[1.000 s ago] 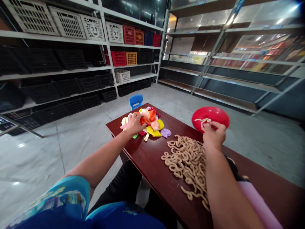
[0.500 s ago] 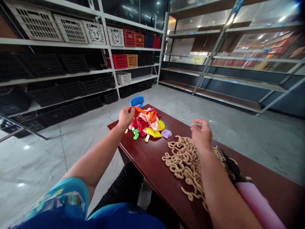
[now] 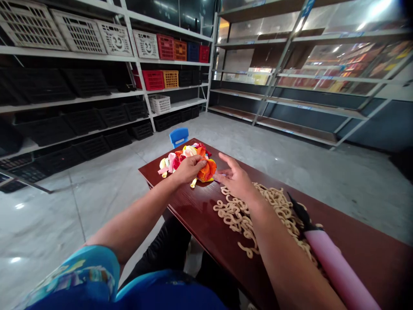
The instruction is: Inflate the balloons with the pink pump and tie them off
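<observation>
Left hand: the left hand (image 3: pixel 190 168) is closed in a pinch on an orange balloon (image 3: pixel 208 169), uninflated, held at the near edge of the balloon pile (image 3: pixel 183 157).
Right hand: the right hand (image 3: pixel 235 178) is open, fingers spread, holding nothing; its fingertips (image 3: pixel 221 174) point toward the orange balloon and sit just beside it.
Balloon position: forward of both hands, at the far left end of the table (image 3: pixel 200 219), between the two hands.
Nearer hand: the left, already in contact; the right is close but apart.
Long axis: cannot tell; the balloon is crumpled.
Adjacent items: beige clips (image 3: pixel 258 211) lie under the right forearm; a pink pump (image 3: pixel 335 267) lies on the right side of the table.
</observation>
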Motion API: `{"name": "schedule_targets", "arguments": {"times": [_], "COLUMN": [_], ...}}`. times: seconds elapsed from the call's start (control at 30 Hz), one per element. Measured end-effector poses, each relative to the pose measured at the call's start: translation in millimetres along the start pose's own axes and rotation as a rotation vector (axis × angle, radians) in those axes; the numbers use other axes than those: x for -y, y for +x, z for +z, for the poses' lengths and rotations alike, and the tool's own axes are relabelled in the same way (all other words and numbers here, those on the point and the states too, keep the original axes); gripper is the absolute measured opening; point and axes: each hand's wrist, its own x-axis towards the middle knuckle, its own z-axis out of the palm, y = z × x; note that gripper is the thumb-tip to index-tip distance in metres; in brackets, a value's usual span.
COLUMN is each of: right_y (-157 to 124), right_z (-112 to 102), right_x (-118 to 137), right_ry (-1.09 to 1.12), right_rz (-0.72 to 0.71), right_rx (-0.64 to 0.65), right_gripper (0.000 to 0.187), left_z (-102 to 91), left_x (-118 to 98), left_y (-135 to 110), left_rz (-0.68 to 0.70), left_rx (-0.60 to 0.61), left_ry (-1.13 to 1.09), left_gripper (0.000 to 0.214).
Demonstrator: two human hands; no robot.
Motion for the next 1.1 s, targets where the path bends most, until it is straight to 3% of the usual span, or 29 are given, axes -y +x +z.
{"name": "schedule_targets", "arguments": {"times": [0.07, 0.17, 0.3, 0.4, 0.53, 0.73, 0.93, 1.1], "right_y": [1, 0, -2, -1, 2, 2, 1, -2], "right_z": [-1, -3, -1, 1, -6, -22, -24, -22], "right_x": [-7, -13, -19, -23, -19, -1, 9, 14], "right_ry": [-0.011, -0.036, 0.052, 0.044, -0.066, -0.173, -0.348, -0.258], "right_rz": [0.005, 0.078, 0.173, 0.212, 0.214, 0.181, -0.015, 0.103], "right_rx": [0.023, 0.199, 0.322, 0.333, 0.213, 0.100, -0.023, -0.044], "right_gripper": [0.061, 0.055, 0.053, 0.036, 0.017, 0.019, 0.019, 0.021], "left_z": [2.0, 2.2, -0.3, -2.4, -5.4, -5.9, -2.5, 0.5], "left_x": [-1, 1, 7, 10, 18, 31, 33, 32], "left_y": [0, 0, -2, -4, -4, -7, -12, -16], "left_rz": [0.001, -0.020, -0.050, -0.102, -0.164, -0.288, -0.349, -0.419], "left_rx": [0.131, 0.231, 0.268, 0.240, 0.173, 0.138, 0.141, 0.163], "left_ry": [-0.083, -0.149, -0.178, -0.231, -0.293, -0.344, -0.340, -0.300], "left_gripper": [0.021, 0.020, 0.022, 0.023, 0.023, 0.029, 0.030, 0.022]}}
